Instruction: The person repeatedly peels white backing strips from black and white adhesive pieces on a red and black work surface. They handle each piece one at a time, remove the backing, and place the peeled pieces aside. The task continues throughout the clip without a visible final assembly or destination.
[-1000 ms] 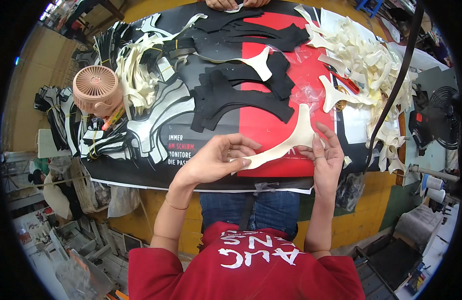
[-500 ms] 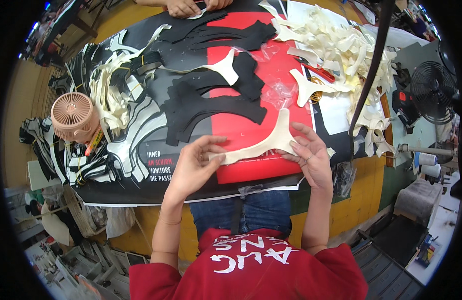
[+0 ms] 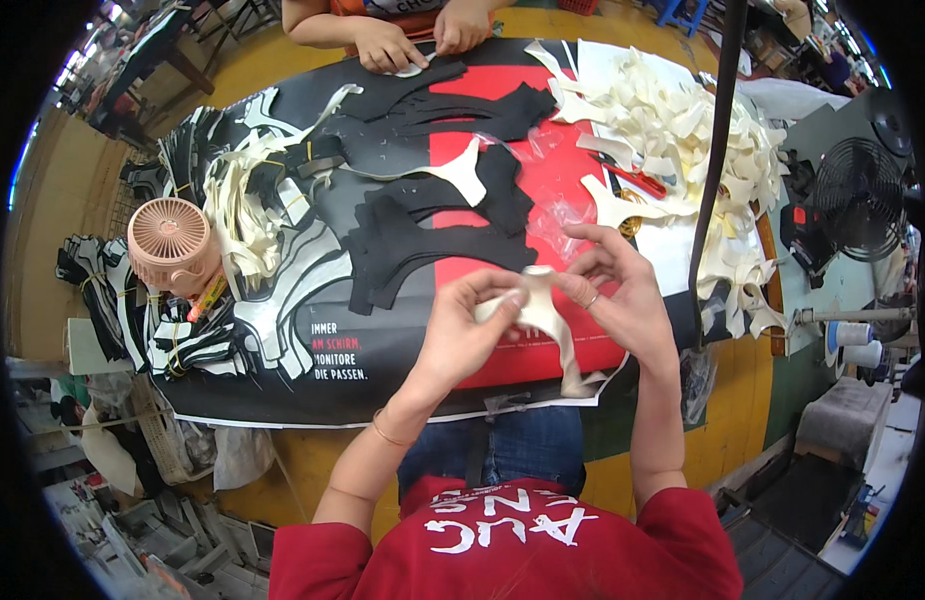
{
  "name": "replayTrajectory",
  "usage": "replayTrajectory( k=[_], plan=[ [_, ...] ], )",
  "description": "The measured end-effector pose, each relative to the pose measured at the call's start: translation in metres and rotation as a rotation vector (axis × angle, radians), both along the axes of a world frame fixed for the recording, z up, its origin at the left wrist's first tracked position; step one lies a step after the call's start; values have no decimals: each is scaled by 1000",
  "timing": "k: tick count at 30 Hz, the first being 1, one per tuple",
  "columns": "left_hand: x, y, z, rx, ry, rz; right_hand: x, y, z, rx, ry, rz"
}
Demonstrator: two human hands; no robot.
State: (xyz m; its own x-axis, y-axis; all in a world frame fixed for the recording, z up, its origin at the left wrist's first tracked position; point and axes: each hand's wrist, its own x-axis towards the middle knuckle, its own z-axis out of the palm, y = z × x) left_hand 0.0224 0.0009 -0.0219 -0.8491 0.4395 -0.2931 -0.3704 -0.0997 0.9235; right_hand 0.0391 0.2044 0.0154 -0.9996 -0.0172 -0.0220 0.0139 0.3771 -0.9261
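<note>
My left hand (image 3: 465, 325) is closed on a cream, Y-shaped fabric piece (image 3: 551, 318), pinching it between thumb and fingers. One arm of the piece hangs down, curling toward the table's near edge. At the piece's upper end, my right hand (image 3: 623, 300) has its thumb and finger pressed together on the fabric; its other fingers are raised. Beyond my hands lie stacked black fabric pieces (image 3: 433, 240), with a similar cream piece (image 3: 461, 178) resting partly over other black ones.
A large heap of cream pieces (image 3: 673, 130) covers the right side, near a red-handled tool (image 3: 643, 182). Bundled black-and-white pieces (image 3: 288, 290) and a pink fan (image 3: 170, 240) stand at left. Across the table are another person's hands (image 3: 388, 46). A dark cable (image 3: 718, 150) hangs at right.
The fabric piece was stretched sideways between my hands; now it is turned, with one arm hanging down. My hands have come closer together. The view has shifted, showing more of the other person.
</note>
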Motion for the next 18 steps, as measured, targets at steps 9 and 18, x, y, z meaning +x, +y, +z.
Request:
replayTrajectory(
  k=[9, 18],
  plan=[
    [30, 25, -27, 101, 24, 333, 36, -42, -18, 94, 135, -160],
    [37, 26, -28, -10, 183, 346, 38, -35, -45, -353, -199, -181]
  ],
)
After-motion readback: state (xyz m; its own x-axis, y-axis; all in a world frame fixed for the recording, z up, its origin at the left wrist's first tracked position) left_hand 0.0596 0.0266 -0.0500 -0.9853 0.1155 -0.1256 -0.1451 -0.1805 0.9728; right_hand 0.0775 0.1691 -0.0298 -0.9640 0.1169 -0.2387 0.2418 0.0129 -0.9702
